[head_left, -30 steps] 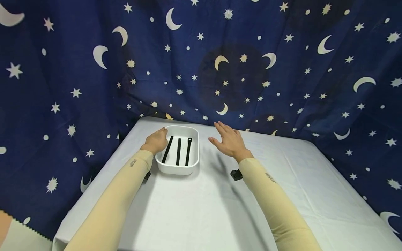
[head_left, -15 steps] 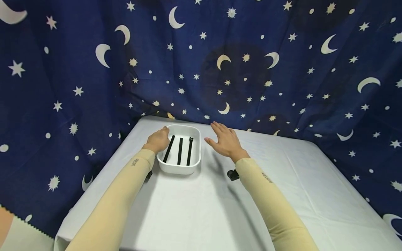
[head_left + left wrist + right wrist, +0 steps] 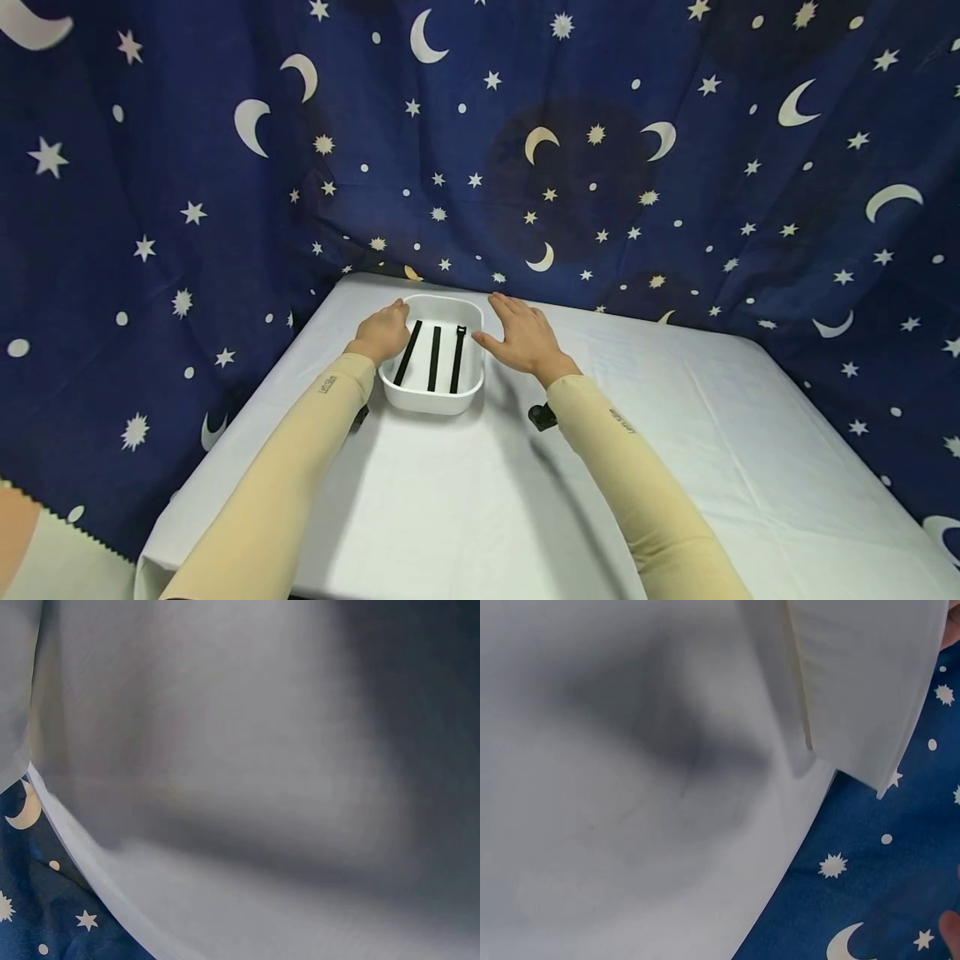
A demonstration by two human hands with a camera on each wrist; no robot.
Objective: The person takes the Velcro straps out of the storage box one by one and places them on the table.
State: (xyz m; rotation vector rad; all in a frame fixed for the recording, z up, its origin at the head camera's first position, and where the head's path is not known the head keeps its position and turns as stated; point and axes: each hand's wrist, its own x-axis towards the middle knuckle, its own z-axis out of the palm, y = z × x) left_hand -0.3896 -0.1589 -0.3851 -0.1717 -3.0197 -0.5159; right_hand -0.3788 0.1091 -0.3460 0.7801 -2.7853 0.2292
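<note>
White tray (image 3: pixel 431 405) at the far left of the table (image 3: pixel 420 508): the left hand (image 3: pixel 381 332) grips its left rim, presumably to steady it. Inside, three black straps (image 3: pixel 434 358) lie spaced apart, likely so each stays distinct. The right hand (image 3: pixel 523 337) spreads wide by the right rim; whether it touches, I cannot tell.

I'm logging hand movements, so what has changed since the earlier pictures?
The right hand moved left, up to the right side of the white rounded rectangular tray; whether it touches is unclear. Nothing was taken or let go: the left hand still grips the tray's left rim, and three flat black straps still lie inside.
</note>
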